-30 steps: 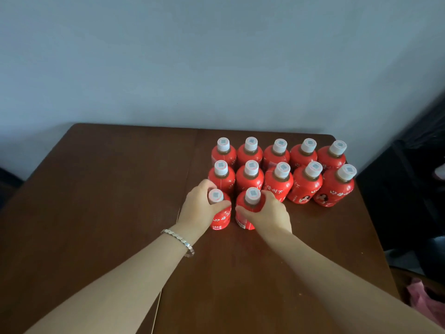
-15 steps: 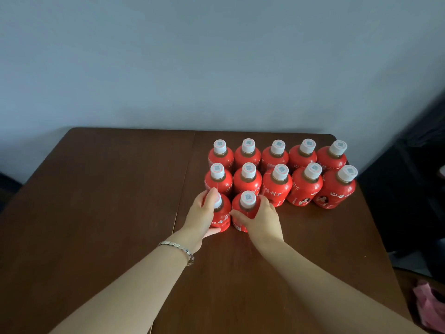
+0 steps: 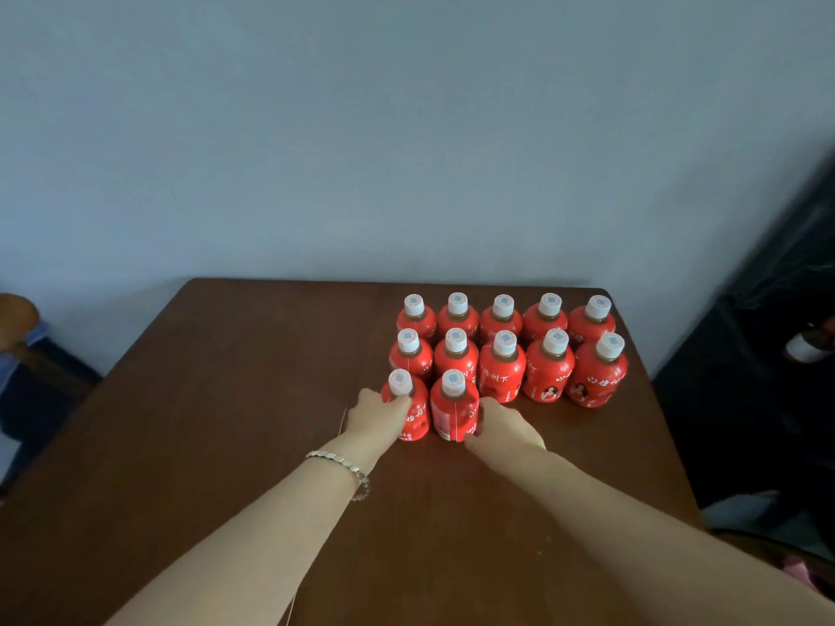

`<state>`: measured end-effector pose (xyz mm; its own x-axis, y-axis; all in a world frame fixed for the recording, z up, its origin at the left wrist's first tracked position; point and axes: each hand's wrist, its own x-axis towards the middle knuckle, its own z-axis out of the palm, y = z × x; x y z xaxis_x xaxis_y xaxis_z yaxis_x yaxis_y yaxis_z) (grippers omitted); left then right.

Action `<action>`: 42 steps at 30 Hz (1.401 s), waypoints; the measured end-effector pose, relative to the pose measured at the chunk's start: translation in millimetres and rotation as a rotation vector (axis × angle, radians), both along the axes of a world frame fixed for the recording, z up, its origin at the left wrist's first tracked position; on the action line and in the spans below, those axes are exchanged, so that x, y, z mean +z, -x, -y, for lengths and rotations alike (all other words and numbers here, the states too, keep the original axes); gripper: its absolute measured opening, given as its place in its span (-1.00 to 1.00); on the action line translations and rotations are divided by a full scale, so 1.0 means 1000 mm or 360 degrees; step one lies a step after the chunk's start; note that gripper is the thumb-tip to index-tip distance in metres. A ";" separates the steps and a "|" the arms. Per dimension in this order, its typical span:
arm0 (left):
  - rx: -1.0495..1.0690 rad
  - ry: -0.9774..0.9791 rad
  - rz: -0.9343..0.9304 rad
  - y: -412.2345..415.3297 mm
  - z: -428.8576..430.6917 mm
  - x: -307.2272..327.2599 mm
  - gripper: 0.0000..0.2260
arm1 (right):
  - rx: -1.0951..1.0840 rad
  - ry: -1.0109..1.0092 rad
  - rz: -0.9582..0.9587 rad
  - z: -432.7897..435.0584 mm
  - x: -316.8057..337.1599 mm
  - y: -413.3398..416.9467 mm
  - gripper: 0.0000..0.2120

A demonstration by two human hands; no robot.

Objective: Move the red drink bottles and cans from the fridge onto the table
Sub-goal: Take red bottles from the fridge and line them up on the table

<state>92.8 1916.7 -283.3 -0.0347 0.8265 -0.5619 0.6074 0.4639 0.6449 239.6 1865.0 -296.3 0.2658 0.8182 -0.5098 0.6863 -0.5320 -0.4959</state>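
Observation:
Several red drink bottles with white caps stand upright in rows at the far right of the brown wooden table (image 3: 217, 445). The back row (image 3: 503, 319) and the middle row (image 3: 504, 369) are packed side by side. Two bottles make the front row. My left hand (image 3: 374, 415) wraps the left side of the front left bottle (image 3: 415, 411), thumb across its shoulder. My right hand (image 3: 504, 426) holds the right side of the front right bottle (image 3: 453, 411) low down. Both front bottles rest on the table and touch each other.
A plain blue-grey wall (image 3: 406, 151) rises right behind the table's far edge. Dark furniture (image 3: 768, 377) stands beyond the table's right edge. A chair-like object (image 3: 27, 354) shows at the far left. A bracelet (image 3: 343, 465) circles my left wrist.
Both hands have slid from the tops of the two front bottles down to their outer sides. The two bottles now stand close behind the middle row. My view has tilted upward.

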 end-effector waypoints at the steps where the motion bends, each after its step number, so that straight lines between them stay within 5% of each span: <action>1: -0.0180 -0.0011 -0.0036 0.002 0.005 0.010 -0.71 | 0.0043 -0.0028 0.0024 0.004 0.011 -0.003 -0.77; 10: -0.1356 -0.0179 -0.0472 -0.001 0.039 0.064 -0.66 | 0.0362 -0.0015 0.0331 0.052 0.083 0.003 -0.69; 16: -0.1898 -0.0512 -0.0666 -0.006 0.082 0.099 -0.63 | 0.0123 0.0141 0.0498 0.130 0.121 0.027 -0.66; 23: -0.2498 -0.0799 -0.0459 -0.041 0.193 0.133 -0.67 | -0.0384 0.0199 0.0502 0.274 0.154 0.033 -0.68; 31: -0.3255 -0.1104 -0.0098 -0.096 0.424 0.171 -0.77 | -0.1327 0.0283 0.0394 0.535 0.201 0.052 -0.68; 42: -0.4083 -0.1368 0.0527 -0.039 0.870 0.215 -0.73 | -0.2415 0.0456 0.0610 0.960 0.248 0.225 -0.74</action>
<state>131.8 1047.0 -67.9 0.6257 -0.7683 -0.1350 -0.6955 -0.6279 0.3492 14.9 905.0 -48.0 0.8533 -0.4210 -0.3078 -0.4893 -0.8504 -0.1934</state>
